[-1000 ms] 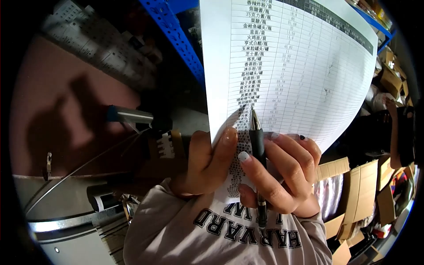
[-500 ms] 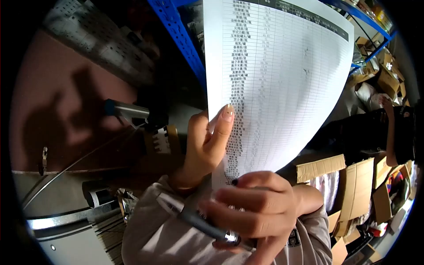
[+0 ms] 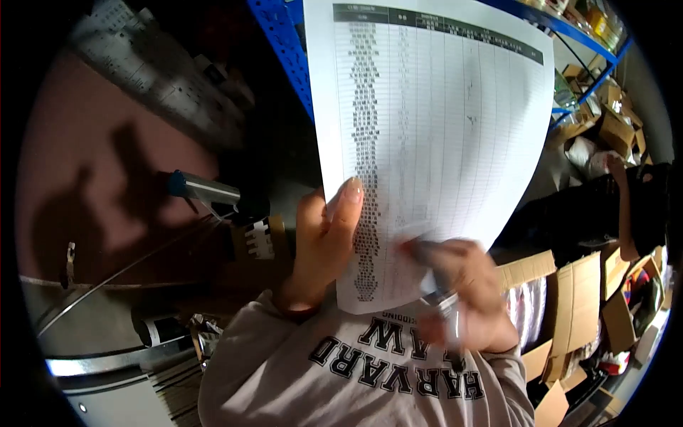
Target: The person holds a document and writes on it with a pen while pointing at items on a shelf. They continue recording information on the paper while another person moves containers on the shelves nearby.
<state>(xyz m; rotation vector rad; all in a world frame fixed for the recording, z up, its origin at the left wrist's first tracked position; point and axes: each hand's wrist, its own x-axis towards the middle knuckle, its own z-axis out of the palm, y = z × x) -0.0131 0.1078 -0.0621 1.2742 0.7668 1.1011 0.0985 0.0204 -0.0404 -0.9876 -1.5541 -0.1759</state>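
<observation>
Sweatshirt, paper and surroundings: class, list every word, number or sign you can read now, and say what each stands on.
"HARVARD": sweatshirt, upside down in this view.
"AW": same sweatshirt, below a smaller line too unclear to quote; the right hand covers the spot before the A.
Printed sheet: header, rows and pen marks too small or blurred.
Elsewhere: nothing legible.

Blue metal racking [image 3: 283, 60] upper left, more upper right. Open cardboard boxes [image 3: 575, 307] lower right. Reddish-brown surface [image 3: 71, 121] at left, hard shadows [image 3: 139, 171] across it. Lighting uneven.
</observation>
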